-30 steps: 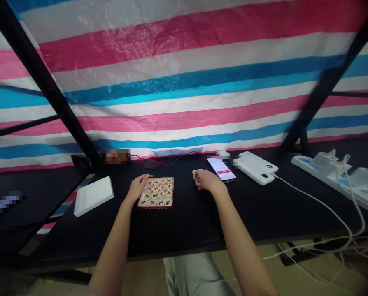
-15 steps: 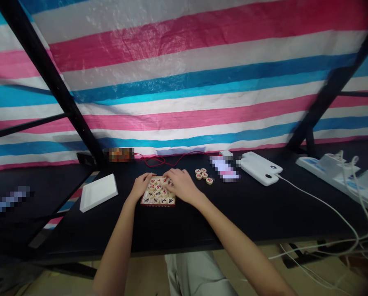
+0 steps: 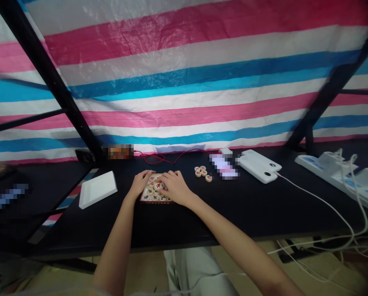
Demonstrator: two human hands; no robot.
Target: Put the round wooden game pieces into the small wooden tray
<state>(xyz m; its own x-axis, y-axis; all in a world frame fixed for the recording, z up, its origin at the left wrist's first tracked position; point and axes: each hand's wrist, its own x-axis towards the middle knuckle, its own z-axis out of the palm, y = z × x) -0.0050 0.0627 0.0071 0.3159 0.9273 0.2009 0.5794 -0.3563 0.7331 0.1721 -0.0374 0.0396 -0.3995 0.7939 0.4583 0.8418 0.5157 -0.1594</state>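
A shallow box (image 3: 156,202) with a red front edge lies on the black table, filled with round Chinese chess pieces (image 3: 150,192) marked in red and black. My left hand (image 3: 140,183) grips the box along its left side, fingers bent over the far corner. Over the right half of the box is my right hand (image 3: 177,188), its thumb and fingers closed about one red-marked chess piece (image 3: 158,186) on top of the others. That hand hides the pieces beneath it. Several loose chess pieces (image 3: 198,174) lie on the table to the right of the box.
On the left lies a white box lid (image 3: 98,190), inside up. A phone with a blurred screen (image 3: 224,166), a white device (image 3: 258,165) with a cable, and a white power strip (image 3: 332,176) sit to the right. A red cable (image 3: 153,159) runs along the back by the striped sheet.
My right hand has shifted left and slightly towards me over the box, and a red-marked piece now shows at its fingertips. My left hand stays at the box's left side.
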